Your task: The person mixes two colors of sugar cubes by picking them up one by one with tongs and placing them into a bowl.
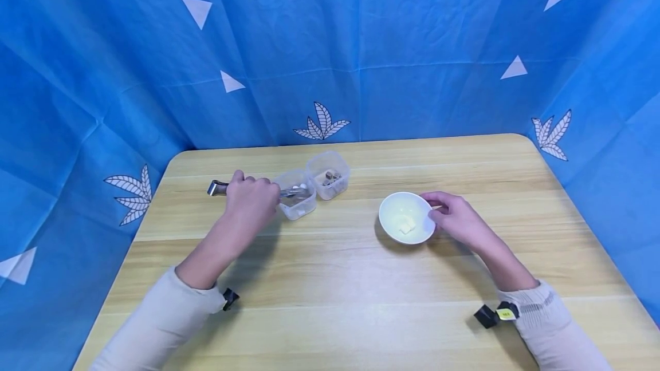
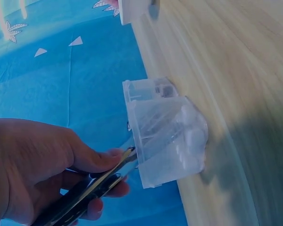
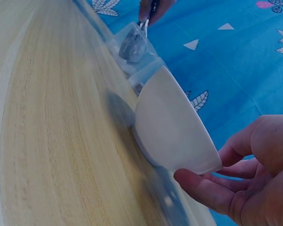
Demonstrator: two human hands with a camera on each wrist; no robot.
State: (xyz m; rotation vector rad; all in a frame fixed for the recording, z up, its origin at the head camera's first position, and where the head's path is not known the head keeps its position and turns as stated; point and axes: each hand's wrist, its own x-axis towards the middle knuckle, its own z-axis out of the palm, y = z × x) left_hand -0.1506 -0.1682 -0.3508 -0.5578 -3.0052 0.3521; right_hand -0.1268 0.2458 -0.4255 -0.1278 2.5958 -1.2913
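Observation:
My left hand [image 1: 252, 200] grips metal tongs [image 1: 219, 188] with dark handles. Their tips reach down into a clear plastic container [image 1: 295, 214], where small white pieces lie. In the left wrist view the tongs [image 2: 80, 199] slant in over the container's rim, and its wall blurs what is between the tips. On the right, my right hand [image 1: 456, 219] pinches the rim of a white bowl [image 1: 392, 223] between thumb and fingers. A pale, squarish piece [image 1: 407, 226] lies at the bottom of the bowl. In the right wrist view the bowl [image 3: 172, 125] hides most of the second container.
A second clear container [image 1: 337, 189] with small brown and dark pieces [image 1: 330, 177] touches the first one, behind it to the right. Both stand on a light wooden table [image 1: 350, 302]. A blue patterned curtain [image 1: 412, 27] hangs behind and along the sides.

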